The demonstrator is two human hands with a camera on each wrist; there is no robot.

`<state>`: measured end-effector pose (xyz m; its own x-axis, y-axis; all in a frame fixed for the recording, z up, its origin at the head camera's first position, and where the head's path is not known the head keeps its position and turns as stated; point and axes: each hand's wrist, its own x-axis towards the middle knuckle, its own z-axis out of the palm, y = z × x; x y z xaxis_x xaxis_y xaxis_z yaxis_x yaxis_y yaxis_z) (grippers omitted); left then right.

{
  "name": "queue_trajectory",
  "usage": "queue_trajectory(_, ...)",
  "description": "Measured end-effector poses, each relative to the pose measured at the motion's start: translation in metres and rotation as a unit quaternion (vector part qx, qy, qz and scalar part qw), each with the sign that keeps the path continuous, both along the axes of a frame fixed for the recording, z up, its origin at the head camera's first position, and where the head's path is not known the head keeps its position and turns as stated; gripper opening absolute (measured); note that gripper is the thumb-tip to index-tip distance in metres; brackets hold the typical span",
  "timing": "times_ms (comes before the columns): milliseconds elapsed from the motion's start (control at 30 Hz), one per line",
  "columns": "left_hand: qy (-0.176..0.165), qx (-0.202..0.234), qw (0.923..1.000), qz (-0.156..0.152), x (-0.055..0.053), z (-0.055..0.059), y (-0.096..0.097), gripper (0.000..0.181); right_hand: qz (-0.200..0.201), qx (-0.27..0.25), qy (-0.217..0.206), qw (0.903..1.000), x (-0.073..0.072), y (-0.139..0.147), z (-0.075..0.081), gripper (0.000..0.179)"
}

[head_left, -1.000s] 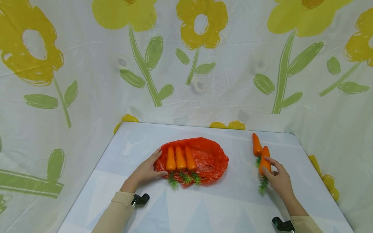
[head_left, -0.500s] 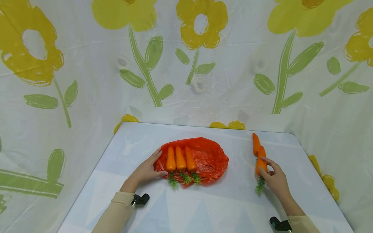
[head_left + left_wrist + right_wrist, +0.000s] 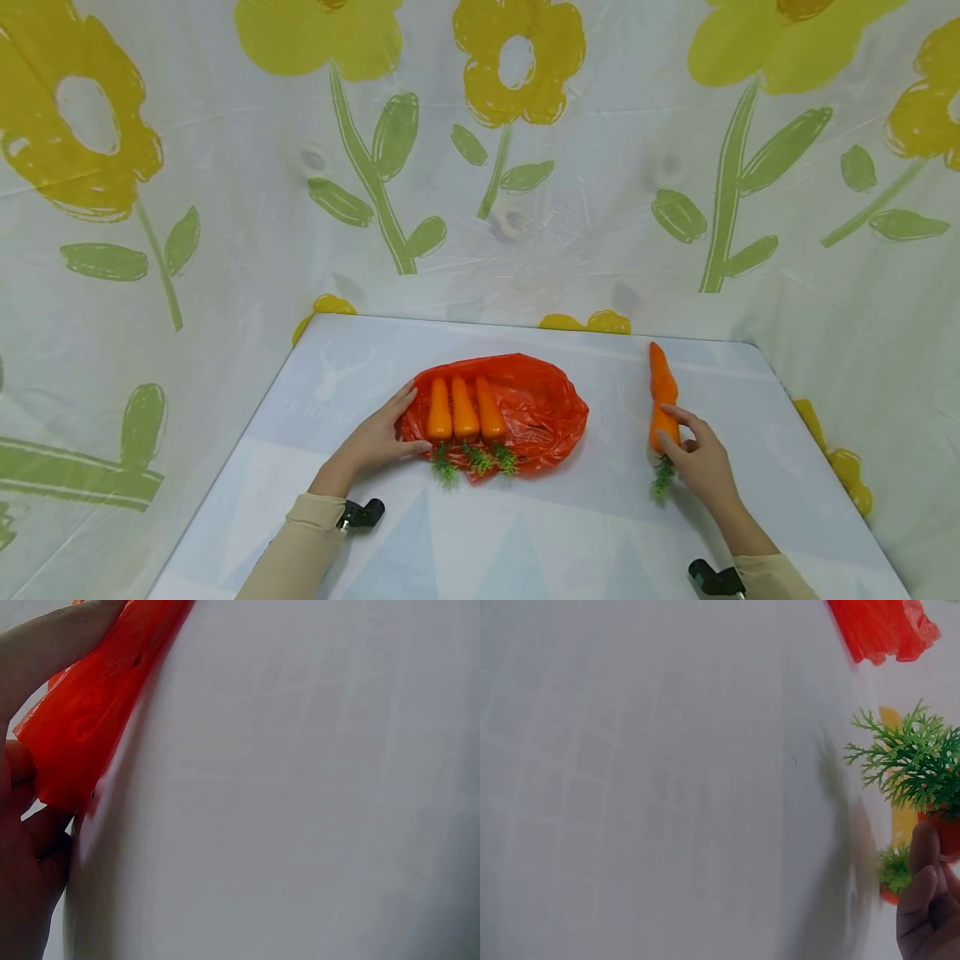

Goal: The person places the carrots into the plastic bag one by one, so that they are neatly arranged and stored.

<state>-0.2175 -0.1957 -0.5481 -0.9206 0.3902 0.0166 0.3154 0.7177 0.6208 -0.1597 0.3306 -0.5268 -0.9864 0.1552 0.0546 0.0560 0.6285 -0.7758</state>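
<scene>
My right hand (image 3: 705, 462) pinches an orange toy carrot (image 3: 663, 423) between thumb and fingers, leafy end toward me. Its green fronds fill the right edge of the right wrist view, and the carrot's shadow falls on the table. Just beyond, a second carrot (image 3: 660, 372) lies on the table, overlapped by the held one in the head view. A red plastic bag (image 3: 543, 408) lies flattened at mid-table. Three carrots (image 3: 465, 410) rest side by side on its left half, green tops nearest me. At the bag's left edge, my left hand (image 3: 375, 432) holds the plastic, thumb above and fingers below.
The pale patterned table (image 3: 517, 550) has its back edge against a flowered curtain (image 3: 592, 217), which also hangs at both sides. Black wrist cameras (image 3: 363, 512) stick out from both sleeves.
My right hand has moved a little to the left with the held carrot, which now lines up in front of the second one. The left hand, bag and three carrots have stayed put.
</scene>
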Motion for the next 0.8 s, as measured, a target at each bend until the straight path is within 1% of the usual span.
queue_trajectory(133,-0.001,0.002,1.0,0.0,0.0,-0.001,0.0,0.108,0.005,-0.002,0.012,0.9999,-0.001,-0.003,-0.002,0.051)
queue_trajectory(233,0.002,0.003,1.0,-0.002,0.0,-0.001,-0.001,0.108,0.011,-0.003,0.013,0.9999,-0.001,-0.005,-0.002,0.051)
queue_trajectory(600,0.006,0.002,1.0,-0.003,0.0,-0.001,-0.001,0.108,0.031,-0.003,-0.01,0.9994,-0.003,-0.015,0.001,0.054)
queue_trajectory(700,0.007,0.003,1.0,-0.004,-0.001,-0.002,-0.001,0.108,0.036,-0.008,-0.015,0.9992,-0.004,-0.017,0.0,0.053)
queue_trajectory(800,0.007,0.005,1.0,-0.004,-0.001,-0.003,-0.001,0.108,0.039,-0.014,-0.01,0.9991,-0.005,-0.018,-0.003,0.051)
